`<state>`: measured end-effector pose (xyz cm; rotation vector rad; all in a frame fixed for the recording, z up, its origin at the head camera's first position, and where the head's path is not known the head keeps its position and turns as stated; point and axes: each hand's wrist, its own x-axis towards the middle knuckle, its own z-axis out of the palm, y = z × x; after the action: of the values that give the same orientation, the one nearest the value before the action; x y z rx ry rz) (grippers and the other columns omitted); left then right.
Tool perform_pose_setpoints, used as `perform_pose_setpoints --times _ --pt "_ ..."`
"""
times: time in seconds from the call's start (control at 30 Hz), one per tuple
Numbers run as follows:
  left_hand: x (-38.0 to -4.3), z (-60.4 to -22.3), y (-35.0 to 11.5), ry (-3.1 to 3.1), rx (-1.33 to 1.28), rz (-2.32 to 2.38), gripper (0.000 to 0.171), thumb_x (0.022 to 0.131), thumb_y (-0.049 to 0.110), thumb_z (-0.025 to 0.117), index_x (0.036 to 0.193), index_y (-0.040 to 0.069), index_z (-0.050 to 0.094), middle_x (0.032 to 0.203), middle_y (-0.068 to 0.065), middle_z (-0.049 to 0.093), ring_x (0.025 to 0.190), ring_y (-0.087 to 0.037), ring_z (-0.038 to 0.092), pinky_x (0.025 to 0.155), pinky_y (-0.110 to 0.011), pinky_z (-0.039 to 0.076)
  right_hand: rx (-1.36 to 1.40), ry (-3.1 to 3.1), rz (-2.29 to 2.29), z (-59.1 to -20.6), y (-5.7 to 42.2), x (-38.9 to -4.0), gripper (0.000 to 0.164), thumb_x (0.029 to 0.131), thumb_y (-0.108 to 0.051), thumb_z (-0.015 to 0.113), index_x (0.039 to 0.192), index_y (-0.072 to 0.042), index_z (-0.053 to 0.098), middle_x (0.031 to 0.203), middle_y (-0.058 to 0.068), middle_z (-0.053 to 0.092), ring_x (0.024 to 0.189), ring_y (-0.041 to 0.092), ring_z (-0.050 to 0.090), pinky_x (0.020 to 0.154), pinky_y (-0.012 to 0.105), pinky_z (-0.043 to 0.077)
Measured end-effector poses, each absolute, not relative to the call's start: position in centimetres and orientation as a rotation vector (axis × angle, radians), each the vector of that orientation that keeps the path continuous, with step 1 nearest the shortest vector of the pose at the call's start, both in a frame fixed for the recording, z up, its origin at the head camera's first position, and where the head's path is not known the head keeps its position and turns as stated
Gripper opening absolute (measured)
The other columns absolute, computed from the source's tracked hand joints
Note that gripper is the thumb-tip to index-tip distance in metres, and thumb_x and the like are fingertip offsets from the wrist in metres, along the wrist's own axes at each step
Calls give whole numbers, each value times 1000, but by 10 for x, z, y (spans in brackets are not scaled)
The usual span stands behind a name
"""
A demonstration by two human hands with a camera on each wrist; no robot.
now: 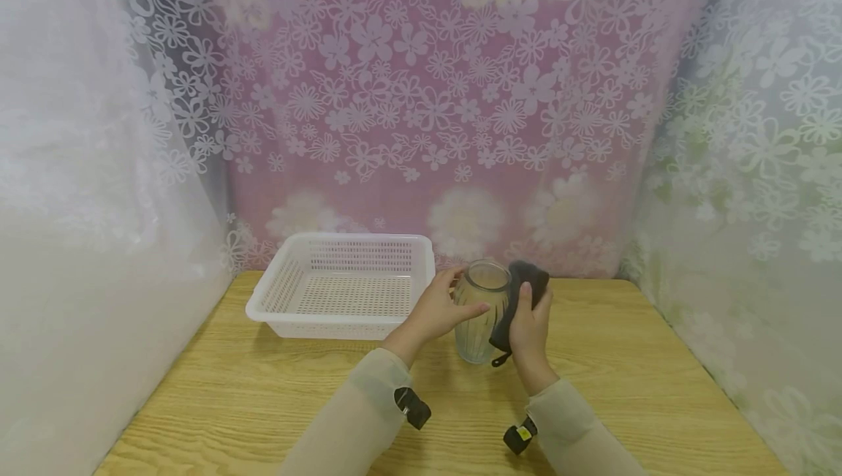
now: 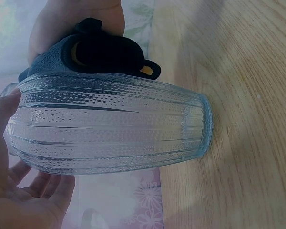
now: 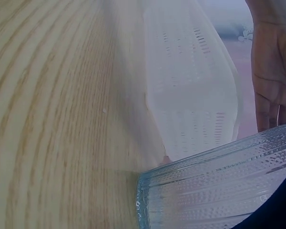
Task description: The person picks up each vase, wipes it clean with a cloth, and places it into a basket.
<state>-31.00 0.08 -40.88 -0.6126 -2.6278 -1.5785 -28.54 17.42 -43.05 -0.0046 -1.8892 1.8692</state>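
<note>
Clearly, the left hand [image 1: 437, 308] curves around the vase [image 1: 474, 333].

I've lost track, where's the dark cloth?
In the head view, the dark cloth is in the right hand, against the right side of the glass vase.

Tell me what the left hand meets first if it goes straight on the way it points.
The glass vase, which the left hand holds; past it, probably the dark cloth in the right hand, though depth is hard to judge.
</note>
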Motion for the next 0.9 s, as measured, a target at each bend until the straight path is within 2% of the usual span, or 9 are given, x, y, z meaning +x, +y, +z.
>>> perform_pose_setpoints --times 0.1,0.2,0.43,0.73,0.9 --pt "-310 -408 1 -2628 -616 -1571 89 83 56 77 155 23 37 149 -7 43 132 -33 49 101 -48 49 -21 -1906 1907 -426 174 -281 58 111 -28 32 155 3 12 154 28 23 144 44 23 118 57 19" --pt "-310 -408 1 -2631 -617 -1568 89 83 56 77 155 22 37 149 -7 43 133 -33 48 101 -48 48 -61 -1934 1922 -433 177 -285 60 110 -32 31 157 -1 9 158 25 20 147 40 19 120 54 16" --pt "-308 -407 1 -2636 -612 -1570 89 83 56 77 155 23 37 150 -7 43 134 -33 47 102 -49 48 -87 -1929 1937 -446 178 -292 66 109 -45 28 158 -6 8 158 22 21 147 37 21 121 50 17" --pt "-309 -407 1 -2634 -611 -1578 88 83 54 78 155 23 36 150 -7 43 134 -33 47 102 -50 47 -94 -1952 2032 -455 182 -295 66 108 -50 24 157 -9 7 161 18 15 149 37 15 121 51 13" --pt "-309 -407 1 -2629 -606 -1583 88 83 54 78 155 24 37 149 -7 43 134 -33 47 102 -50 48 -118 -1915 2088 -459 183 -296 63 109 -46 23 156 -8 9 158 20 20 147 37 21 121 51 16"
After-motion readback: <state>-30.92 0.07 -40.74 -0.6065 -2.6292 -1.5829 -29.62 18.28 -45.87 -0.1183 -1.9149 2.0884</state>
